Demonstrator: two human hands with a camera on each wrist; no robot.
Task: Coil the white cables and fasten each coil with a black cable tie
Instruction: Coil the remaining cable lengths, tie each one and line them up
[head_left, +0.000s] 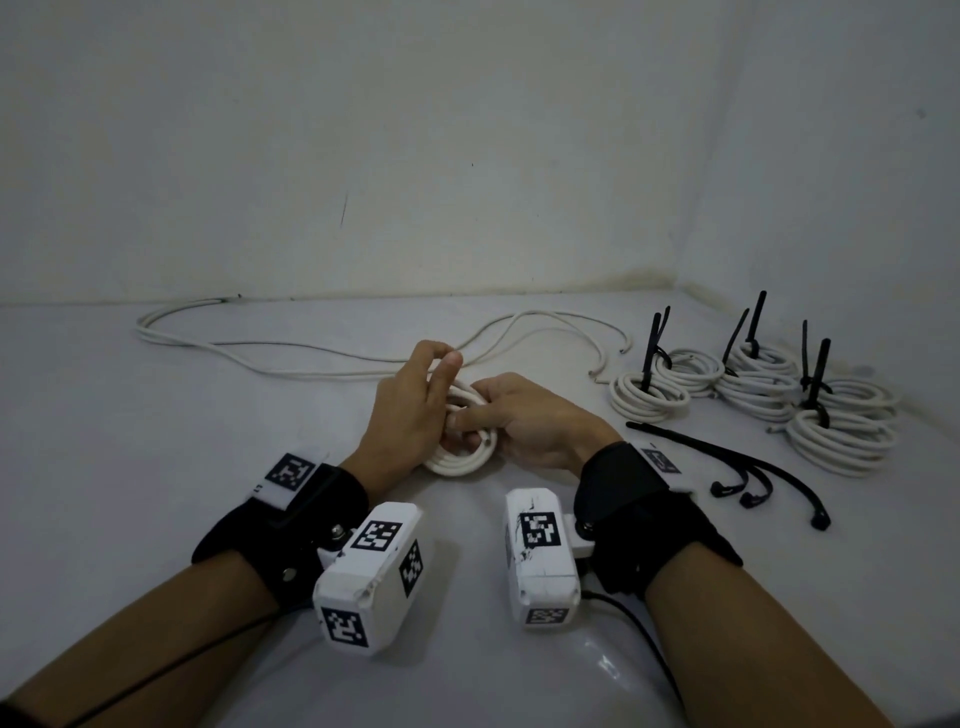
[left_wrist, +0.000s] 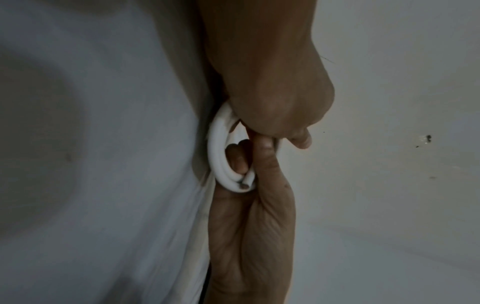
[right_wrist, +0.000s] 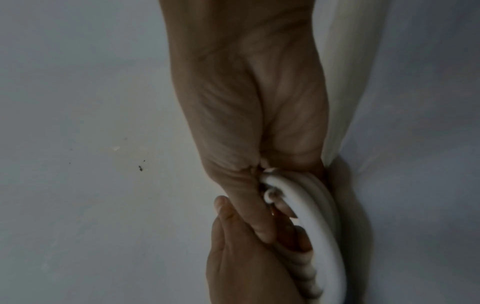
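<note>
While the right hand clasps the part-wound white cable coil at the middle of the table, the left hand grips it too, seemingly pinching the incoming strand. The slack trails toward the far-left edge. Spare black cable ties lie to the right.

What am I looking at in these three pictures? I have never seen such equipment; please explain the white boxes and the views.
No machine here: a person works with bare hands. The wide picture comes from a camera on the head. The patterned white boxes, left wrist camera and right wrist camera, give the two close, dark pictures. The left hand and the right hand both grip a small coil of white cable, fingers curled round its loops. More loose cable lies behind on the white surface. At the right lie finished coils, each bound with a black tie, and spare ties lie flat in front.
</note>
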